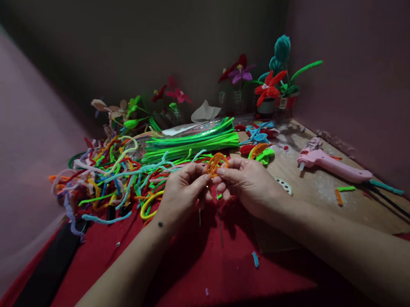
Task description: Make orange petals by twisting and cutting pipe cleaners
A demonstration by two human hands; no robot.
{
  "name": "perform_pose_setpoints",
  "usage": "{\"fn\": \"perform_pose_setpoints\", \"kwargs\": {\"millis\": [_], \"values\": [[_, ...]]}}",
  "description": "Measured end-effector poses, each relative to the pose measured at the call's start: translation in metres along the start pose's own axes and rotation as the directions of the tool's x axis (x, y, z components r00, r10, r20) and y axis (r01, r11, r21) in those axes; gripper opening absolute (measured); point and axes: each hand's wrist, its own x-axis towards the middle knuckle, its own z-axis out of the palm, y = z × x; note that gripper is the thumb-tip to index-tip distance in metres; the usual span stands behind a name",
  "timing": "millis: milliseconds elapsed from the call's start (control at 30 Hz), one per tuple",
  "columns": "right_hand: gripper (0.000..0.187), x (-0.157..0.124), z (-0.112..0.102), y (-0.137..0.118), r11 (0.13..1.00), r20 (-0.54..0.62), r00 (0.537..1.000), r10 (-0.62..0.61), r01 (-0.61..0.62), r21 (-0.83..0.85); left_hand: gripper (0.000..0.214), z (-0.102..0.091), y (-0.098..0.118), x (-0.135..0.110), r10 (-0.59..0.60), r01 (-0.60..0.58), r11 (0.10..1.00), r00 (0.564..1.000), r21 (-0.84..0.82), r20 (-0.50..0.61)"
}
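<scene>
Between my two hands is an orange pipe cleaner point(218, 164) bent into several rounded loops. My left hand point(187, 185) pinches its lower left side between thumb and fingers. On the other side, my right hand point(248, 183) grips the loops' right edge with thumb and forefinger. Both hands are close together above the red cloth. Below them a thin dark wire-like line point(220, 228) runs down; whether it joins the orange piece is hidden by my fingers. A bundle of green pipe cleaners point(192, 140) lies just behind my hands.
Tangled coloured pipe cleaners point(114, 175) pile up on the left. A pink glue gun point(335, 166) rests on a board point(315, 200) at right, its cord trailing off. Pipe-cleaner flowers point(270, 87) in pots stand at the back. A short blue piece point(255, 259) lies on the red cloth point(188, 270).
</scene>
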Motion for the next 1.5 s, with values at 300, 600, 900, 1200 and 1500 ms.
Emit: {"fn": "perform_pose_setpoints", "kwargs": {"millis": [300, 600, 900, 1200, 1500], "values": [[0.021, 0.002, -0.003, 0.005, 0.985, -0.071, 0.985, -0.160, 0.154, -0.083, 0.014, 0.002, -0.006, 0.000, 0.087, -0.080, 0.991, 0.995, 0.110, -0.054], [0.021, -0.003, 0.000, 0.001, 0.956, -0.111, 0.980, -0.168, 0.134, -0.259, 0.014, 0.005, -0.015, -0.002, 0.251, -0.195, 0.900, 0.963, 0.391, -0.099], [0.026, 0.001, -0.006, 0.009, 0.965, -0.098, 0.987, -0.123, 0.096, -0.244, 0.013, 0.006, -0.015, -0.007, 0.465, -0.309, 0.636, 0.885, 0.707, -0.031], [0.016, 0.005, -0.011, 0.000, 0.986, 0.083, 0.990, -0.118, 0.127, -0.109, 0.011, 0.003, -0.011, -0.007, 0.330, -0.275, 0.803, 0.944, 0.528, -0.010], [0.010, 0.008, -0.013, 0.000, 0.998, 0.079, 0.997, -0.023, 0.027, -0.048, 0.017, -0.003, 0.001, 0.001, -0.060, 0.081, 0.992, 0.978, -0.099, 0.199]]}}
